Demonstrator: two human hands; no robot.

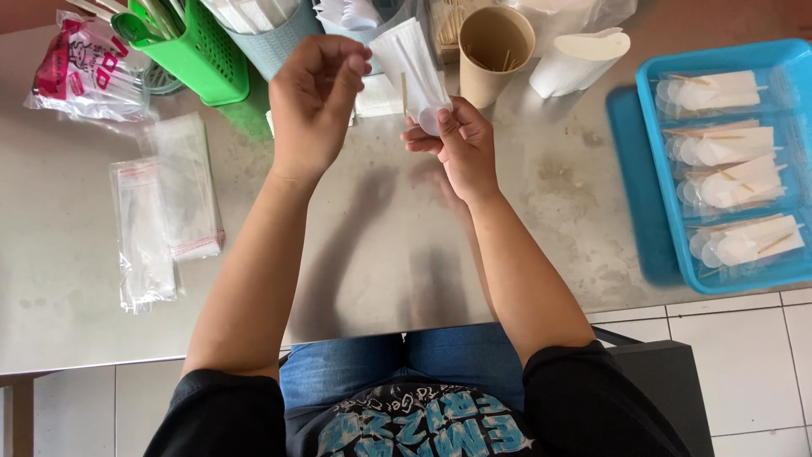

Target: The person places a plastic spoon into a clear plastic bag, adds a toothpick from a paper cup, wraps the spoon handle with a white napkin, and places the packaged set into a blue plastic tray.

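Note:
My right hand (pixel 457 142) grips a clear plastic sleeve (pixel 416 72) that stands upright, with a white spoon, a folded napkin and a toothpick inside it. My left hand (pixel 315 100) is raised just left of the sleeve's top, fingers curled and pinched together close to its upper edge; I cannot tell whether it touches the sleeve. Both hands hover above a grey metal table (pixel 372 245).
A blue tray (pixel 647 118) at the right holds several filled sleeves. Empty clear sleeves (pixel 161 211) lie at the left beside a red-printed bag (pixel 85 63). Behind stand a green basket (pixel 199 51), a brown paper cup of toothpicks (pixel 495 46) and a napkin stack (pixel 575 59).

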